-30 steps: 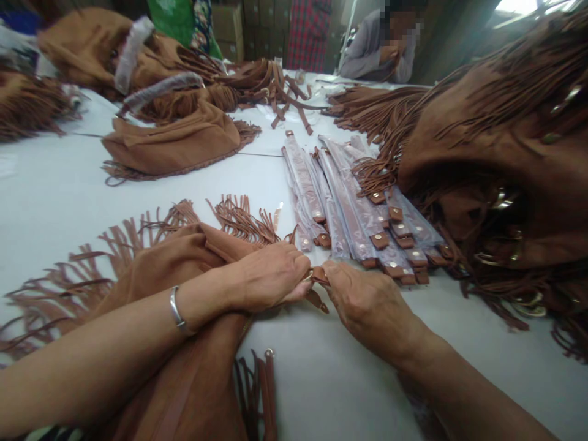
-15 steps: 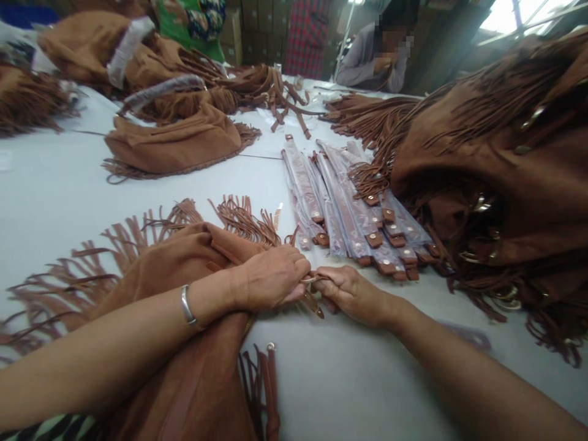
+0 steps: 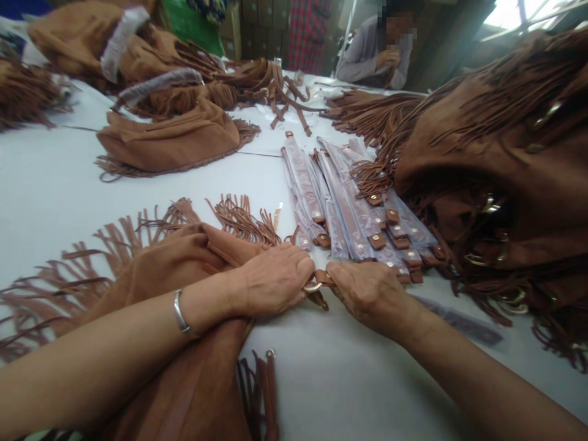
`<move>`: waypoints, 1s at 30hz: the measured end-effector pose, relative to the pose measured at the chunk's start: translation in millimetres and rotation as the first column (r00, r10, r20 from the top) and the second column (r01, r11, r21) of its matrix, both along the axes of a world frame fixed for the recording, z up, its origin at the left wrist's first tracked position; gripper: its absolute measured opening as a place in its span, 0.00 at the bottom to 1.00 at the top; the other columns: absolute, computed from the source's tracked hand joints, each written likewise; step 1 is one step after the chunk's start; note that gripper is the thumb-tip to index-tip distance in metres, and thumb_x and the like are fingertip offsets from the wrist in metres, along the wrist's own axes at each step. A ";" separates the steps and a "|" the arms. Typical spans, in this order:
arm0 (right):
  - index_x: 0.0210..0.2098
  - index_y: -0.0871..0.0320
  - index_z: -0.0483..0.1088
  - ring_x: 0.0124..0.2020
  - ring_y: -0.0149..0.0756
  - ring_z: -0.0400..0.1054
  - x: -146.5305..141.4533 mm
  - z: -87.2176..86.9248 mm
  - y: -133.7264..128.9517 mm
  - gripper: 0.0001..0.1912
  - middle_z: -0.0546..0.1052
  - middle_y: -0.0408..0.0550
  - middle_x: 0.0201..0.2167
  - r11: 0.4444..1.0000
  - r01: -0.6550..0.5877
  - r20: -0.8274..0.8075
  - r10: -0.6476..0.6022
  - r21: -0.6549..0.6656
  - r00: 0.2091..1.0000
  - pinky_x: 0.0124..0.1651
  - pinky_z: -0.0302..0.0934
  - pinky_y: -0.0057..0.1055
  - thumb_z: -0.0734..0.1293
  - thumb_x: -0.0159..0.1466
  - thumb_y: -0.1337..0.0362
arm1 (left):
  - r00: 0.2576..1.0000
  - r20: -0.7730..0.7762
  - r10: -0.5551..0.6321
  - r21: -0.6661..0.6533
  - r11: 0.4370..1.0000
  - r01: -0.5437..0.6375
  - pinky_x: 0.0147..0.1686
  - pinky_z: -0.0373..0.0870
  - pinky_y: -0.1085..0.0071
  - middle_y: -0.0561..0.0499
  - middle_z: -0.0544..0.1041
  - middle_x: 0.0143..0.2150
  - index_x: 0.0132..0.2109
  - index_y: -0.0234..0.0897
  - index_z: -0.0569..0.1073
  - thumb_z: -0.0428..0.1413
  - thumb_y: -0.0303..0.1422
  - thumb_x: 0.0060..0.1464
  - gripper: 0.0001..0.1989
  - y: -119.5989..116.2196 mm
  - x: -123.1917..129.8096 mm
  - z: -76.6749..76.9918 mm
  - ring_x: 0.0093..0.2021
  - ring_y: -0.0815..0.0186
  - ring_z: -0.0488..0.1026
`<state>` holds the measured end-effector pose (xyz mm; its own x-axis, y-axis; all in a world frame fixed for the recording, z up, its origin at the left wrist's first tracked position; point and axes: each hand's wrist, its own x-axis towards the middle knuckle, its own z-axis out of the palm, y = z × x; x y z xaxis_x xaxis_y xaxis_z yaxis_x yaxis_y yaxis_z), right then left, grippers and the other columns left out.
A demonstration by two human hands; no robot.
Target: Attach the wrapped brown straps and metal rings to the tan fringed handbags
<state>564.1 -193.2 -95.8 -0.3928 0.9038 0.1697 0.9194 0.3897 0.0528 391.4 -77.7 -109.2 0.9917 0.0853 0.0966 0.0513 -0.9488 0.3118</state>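
Observation:
A brown suede fringed bag (image 3: 184, 263) lies on the white table under my left forearm. My left hand (image 3: 273, 278) is closed at the bag's edge, beside a gold metal ring (image 3: 313, 286); its fingertips are partly hidden. A short brown leather strap end (image 3: 324, 278) passes through the ring. My right hand (image 3: 370, 297) pinches that strap end, thumb on top. A plastic-wrapped strap (image 3: 463, 318) stretches out to the right from beneath my right hand. Below the ring hangs a small brown tab (image 3: 318, 299).
Several plastic-wrapped straps (image 3: 344, 202) with studded ends lie just beyond my hands. A heap of fringed brown bags (image 3: 496, 147) rises at the right. Another bag (image 3: 169, 138) lies at the back left. Across the table sits a person in a grey sleeve (image 3: 362, 52).
My right hand has shifted right and turned, drawing the strap end out so that more of it and the ring show. The plastic-wrapped strap has swung further right. My left hand stays nearly still.

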 end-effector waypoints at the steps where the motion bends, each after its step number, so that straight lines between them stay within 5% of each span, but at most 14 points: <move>1: 0.27 0.61 0.63 0.21 0.33 0.60 -1.1 -3.5 0.8 0.14 0.68 0.46 0.20 1.000 0.000 -0.031 -0.001 -0.023 1.000 0.26 0.43 0.31 0.54 0.67 0.68 | 1.000 0.004 -0.011 0.015 1.000 0.011 0.39 0.62 0.64 0.45 0.68 0.35 0.36 0.34 0.63 0.44 0.33 0.57 0.07 -0.5 -0.1 -0.2 0.35 0.61 0.63; 6: 0.32 0.62 0.65 0.24 0.32 0.64 -0.6 -13.7 6.8 0.13 0.72 0.47 0.24 0.977 0.028 -0.196 -0.070 -0.213 0.978 0.27 0.49 0.28 0.53 0.68 0.65 | 1.000 -0.011 -0.015 0.012 1.000 0.015 0.39 0.62 0.65 0.45 0.69 0.35 0.36 0.33 0.64 0.46 0.33 0.56 0.07 1.0 -0.2 0.6 0.35 0.61 0.64; 8: 0.41 0.62 0.66 0.34 0.35 0.67 5.0 -6.2 6.0 0.11 0.74 0.50 0.34 0.961 0.041 -0.248 -0.111 -0.273 0.962 0.34 0.55 0.27 0.56 0.67 0.62 | 1.000 -0.014 0.002 -0.046 0.999 -0.002 0.38 0.63 0.66 0.46 0.70 0.34 0.36 0.34 0.65 0.46 0.35 0.57 0.09 2.8 -0.5 2.9 0.35 0.62 0.64; 12: 0.56 0.60 0.57 0.47 0.42 0.64 20.9 20.1 -10.5 0.28 0.69 0.55 0.48 0.916 0.119 -0.222 -0.217 -0.383 0.951 0.46 0.57 0.34 0.66 0.60 0.56 | 1.000 0.004 -0.023 -0.196 0.980 0.023 0.38 0.63 0.70 0.49 0.71 0.35 0.39 0.35 0.66 0.43 0.39 0.60 0.13 2.6 -1.8 8.0 0.36 0.65 0.66; 15: 0.42 0.60 0.68 0.36 0.40 0.67 22.2 32.7 -26.4 0.11 0.73 0.51 0.35 0.828 0.180 -0.113 -0.279 -0.531 0.953 0.38 0.58 0.32 0.64 0.61 0.63 | 1.000 0.008 -0.026 -0.217 0.976 0.027 0.39 0.64 0.71 0.48 0.72 0.36 0.40 0.35 0.68 0.42 0.37 0.61 0.13 3.1 -2.7 10.7 0.37 0.66 0.68; 18: 0.30 0.61 0.66 0.30 0.36 0.66 9.1 37.8 -28.5 0.02 0.71 0.47 0.27 0.773 0.182 -0.267 -0.414 -0.607 0.870 0.33 0.57 0.29 0.64 0.58 0.68 | 0.999 0.021 -0.041 -0.240 0.970 0.044 0.38 0.64 0.73 0.49 0.73 0.38 0.41 0.36 0.68 0.39 0.37 0.62 0.15 11.0 -2.7 17.8 0.37 0.67 0.69; 20: 0.28 0.61 0.62 0.26 0.31 0.64 -3.9 40.5 -21.7 0.05 0.68 0.43 0.23 0.714 0.139 -0.463 -0.577 -0.687 0.674 0.28 0.58 0.25 0.64 0.57 0.68 | 0.999 -0.030 -0.021 -0.182 0.983 0.016 0.36 0.64 0.74 0.51 0.73 0.37 0.41 0.37 0.68 0.40 0.37 0.61 0.14 19.3 -2.0 24.6 0.36 0.68 0.70; 22: 0.26 0.60 0.59 0.19 0.27 0.60 -16.6 43.1 -12.4 0.08 0.64 0.39 0.19 0.622 0.016 -0.593 -0.754 -0.783 0.284 0.21 0.56 0.21 0.64 0.59 0.66 | 0.991 -0.127 0.043 -0.057 0.997 -0.051 0.31 0.63 0.75 0.52 0.73 0.34 0.40 0.38 0.67 0.41 0.37 0.60 0.12 27.2 -0.1 28.4 0.32 0.67 0.70; 24: 0.25 0.60 0.58 0.14 0.25 0.55 -26.1 43.8 -4.8 0.10 0.61 0.37 0.16 0.568 -0.132 -0.560 -0.823 -0.812 -0.098 0.15 0.52 0.19 0.62 0.61 0.64 | 0.974 -0.199 0.107 0.046 0.994 -0.100 0.26 0.61 0.75 0.53 0.73 0.29 0.39 0.39 0.66 0.42 0.38 0.58 0.11 32.8 2.9 26.1 0.27 0.67 0.68; 25: 0.26 0.59 0.58 0.13 0.24 0.53 -28.9 42.7 -2.1 0.10 0.60 0.36 0.16 0.559 -0.184 -0.522 -0.825 -0.808 -0.215 0.14 0.50 0.18 0.61 0.62 0.64 | 0.968 -0.212 0.131 0.076 0.990 -0.117 0.25 0.61 0.74 0.53 0.72 0.28 0.39 0.38 0.66 0.42 0.38 0.58 0.11 34.4 4.7 23.1 0.26 0.67 0.68; 30: 0.27 0.58 0.57 0.10 0.24 0.50 -21.7 23.1 5.4 0.11 0.59 0.36 0.13 0.572 -0.304 -0.440 -0.801 -0.762 -0.405 0.12 0.47 0.18 0.56 0.66 0.65 | 0.966 -0.080 0.246 0.181 0.957 -0.229 0.44 0.64 0.61 0.41 0.70 0.45 0.49 0.33 0.64 0.47 0.41 0.56 0.18 24.7 5.3 13.8 0.45 0.55 0.67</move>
<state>542.5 -187.8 -72.7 0.0309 0.8023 -0.5962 -0.4455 -0.5229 -0.7267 396.7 -53.0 -95.4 0.9500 0.3107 0.0306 0.3044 -0.9436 0.1302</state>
